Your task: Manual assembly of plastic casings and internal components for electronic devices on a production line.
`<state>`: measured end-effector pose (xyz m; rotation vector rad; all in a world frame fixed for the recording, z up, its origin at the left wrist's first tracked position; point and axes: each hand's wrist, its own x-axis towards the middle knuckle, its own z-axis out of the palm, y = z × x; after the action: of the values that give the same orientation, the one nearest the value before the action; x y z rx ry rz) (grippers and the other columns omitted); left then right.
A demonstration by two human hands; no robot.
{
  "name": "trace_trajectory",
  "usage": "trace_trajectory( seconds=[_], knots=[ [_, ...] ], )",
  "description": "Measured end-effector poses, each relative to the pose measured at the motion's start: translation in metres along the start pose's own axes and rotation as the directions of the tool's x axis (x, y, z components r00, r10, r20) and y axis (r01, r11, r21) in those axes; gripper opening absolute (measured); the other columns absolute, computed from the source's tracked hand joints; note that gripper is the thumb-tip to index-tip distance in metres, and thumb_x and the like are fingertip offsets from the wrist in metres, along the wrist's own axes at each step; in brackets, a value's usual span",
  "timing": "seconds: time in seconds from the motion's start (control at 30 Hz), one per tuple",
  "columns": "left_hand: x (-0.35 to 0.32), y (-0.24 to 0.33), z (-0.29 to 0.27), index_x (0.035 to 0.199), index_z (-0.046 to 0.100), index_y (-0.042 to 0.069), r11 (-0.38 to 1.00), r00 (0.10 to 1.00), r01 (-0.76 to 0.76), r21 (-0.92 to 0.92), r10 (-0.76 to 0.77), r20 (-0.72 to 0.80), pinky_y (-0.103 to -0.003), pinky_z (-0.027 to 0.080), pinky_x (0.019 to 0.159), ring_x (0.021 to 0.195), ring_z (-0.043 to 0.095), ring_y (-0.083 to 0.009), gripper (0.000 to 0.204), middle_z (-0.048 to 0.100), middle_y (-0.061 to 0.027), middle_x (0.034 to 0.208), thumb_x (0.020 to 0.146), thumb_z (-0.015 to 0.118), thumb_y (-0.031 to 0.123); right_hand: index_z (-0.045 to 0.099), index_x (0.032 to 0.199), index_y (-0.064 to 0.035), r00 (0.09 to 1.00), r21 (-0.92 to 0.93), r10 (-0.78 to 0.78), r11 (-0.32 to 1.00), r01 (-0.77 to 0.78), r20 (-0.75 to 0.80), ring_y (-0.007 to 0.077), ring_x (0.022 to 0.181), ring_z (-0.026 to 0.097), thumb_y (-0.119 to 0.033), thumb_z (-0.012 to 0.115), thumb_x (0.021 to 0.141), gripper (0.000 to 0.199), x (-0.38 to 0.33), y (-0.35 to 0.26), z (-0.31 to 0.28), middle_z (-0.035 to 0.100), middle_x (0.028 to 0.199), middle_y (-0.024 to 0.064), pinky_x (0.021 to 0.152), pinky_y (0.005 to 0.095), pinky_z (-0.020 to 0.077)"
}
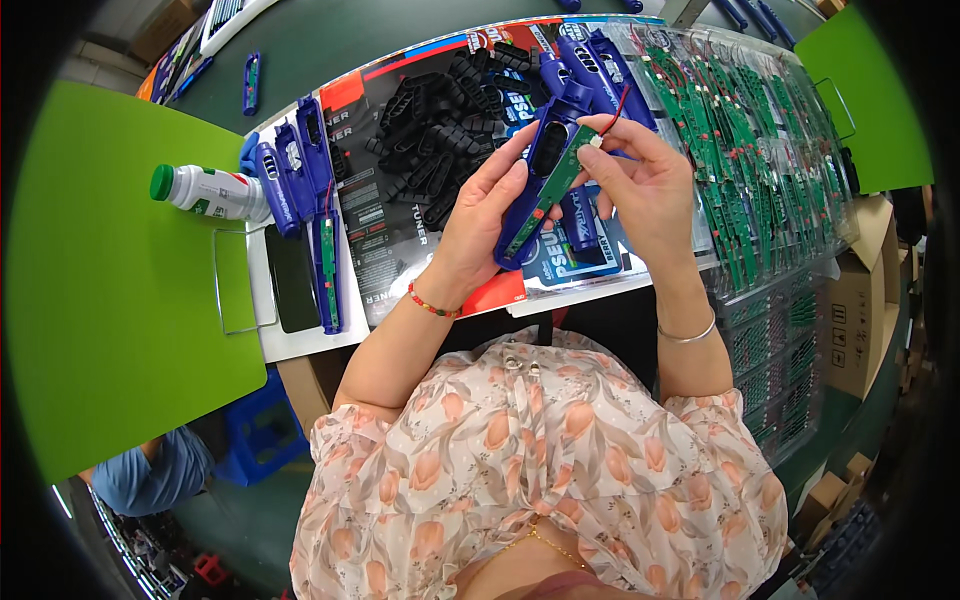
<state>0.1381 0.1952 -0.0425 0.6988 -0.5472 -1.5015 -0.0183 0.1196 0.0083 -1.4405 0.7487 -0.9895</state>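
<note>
My left hand [472, 222] is wrapped round a long blue plastic housing shell [573, 97], held tilted over the table with its hollow side up. My right hand [648, 185] pinches the upper end of a narrow green circuit board [560, 187] by a small white connector, with a red wire rising from it. The board lies along the shell, its lower end in the shell's lower part; whether it is fully seated I cannot tell. Beyond my hands are a heap of black plastic parts [440, 125] and more blue housings [600, 65].
On the left are blue housings [280, 190], one with a board [328, 262], a dark flat panel [290, 280] and a white green-capped bottle [215, 192]. Circuit boards [720, 150] fill a clear tray at right. Green panels [120, 320] flank the table. A person [165, 475] sits lower left.
</note>
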Motion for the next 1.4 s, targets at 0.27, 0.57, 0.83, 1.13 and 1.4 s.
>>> trace_trajectory(
  seconds=[0.27, 0.57, 0.83, 1.13, 1.4],
  knots=[
    [0.002, -0.002, -0.004, 0.147, 0.039, 0.010, 0.999, 0.998, -0.049, 0.011, 0.049, 0.027, -0.029, 0.056, 0.070, 0.080, 0.065, -0.0164, 0.045, 0.064, -0.0113, 0.116, 0.103, 0.045, 0.017, 0.063, 0.114, 0.0012, 0.999, 0.022, 0.009, 1.000, -0.010, 0.047, 0.0069, 0.069, 0.066, -0.002, 0.064, 0.090, 0.025, 0.003, 0.002, 0.001, 0.065, 0.084, 0.0028, 0.041, 0.0151, 0.0407],
    [-0.001, 0.000, 0.000, 0.146, 0.038, 0.008, 0.994, 0.999, -0.048, 0.102, 0.048, 0.004, -0.027, 0.054, 0.066, 0.075, 0.064, -0.0163, 0.047, 0.066, -0.0156, 0.105, 0.102, 0.047, 0.019, 0.066, 0.105, -0.0003, 0.997, -0.099, -0.073, 0.992, 0.073, 0.004, 0.0069, 0.069, 0.059, -0.001, 0.069, 0.084, 0.022, 0.005, 0.004, 0.009, 0.059, 0.085, 0.0025, 0.055, 0.0196, 0.0496],
    [-0.001, -0.001, 0.005, 0.146, 0.038, 0.004, 0.949, 0.992, -0.107, 0.295, 0.124, -0.039, -0.024, 0.052, 0.059, 0.067, 0.062, -0.0113, 0.052, 0.067, -0.0104, 0.091, 0.097, 0.055, 0.005, 0.054, 0.131, -0.0082, 0.960, -0.290, -0.235, 0.939, 0.183, -0.156, 0.0112, 0.066, 0.055, 0.005, 0.071, 0.073, 0.062, 0.005, 0.019, 0.026, 0.047, 0.097, 0.0078, 0.056, 0.0230, 0.0489],
    [0.008, 0.021, -0.001, 0.144, 0.043, 0.006, 0.895, 0.985, -0.079, 0.439, 0.139, -0.106, -0.022, 0.052, 0.056, 0.063, 0.062, -0.0079, 0.050, 0.067, -0.0061, 0.084, 0.095, 0.054, 0.001, 0.024, 0.146, -0.0084, 0.987, -0.033, 0.011, 0.999, -0.016, -0.160, 0.0141, 0.064, 0.064, 0.002, 0.071, 0.076, 0.085, 0.026, 0.029, 0.038, 0.050, 0.100, 0.0113, 0.047, 0.0255, 0.0513],
    [0.035, 0.045, -0.007, 0.144, 0.042, 0.005, 0.872, 0.988, -0.031, 0.489, 0.100, -0.116, -0.022, 0.051, 0.056, 0.064, 0.062, -0.0093, 0.051, 0.067, -0.0077, 0.085, 0.095, 0.055, 0.004, 0.026, 0.145, -0.0038, 0.995, 0.026, 0.062, 0.998, -0.061, -0.073, 0.0147, 0.066, 0.065, -0.003, 0.072, 0.079, 0.081, 0.046, 0.033, 0.039, 0.055, 0.100, 0.0122, 0.056, 0.0263, 0.0525]
  ],
)
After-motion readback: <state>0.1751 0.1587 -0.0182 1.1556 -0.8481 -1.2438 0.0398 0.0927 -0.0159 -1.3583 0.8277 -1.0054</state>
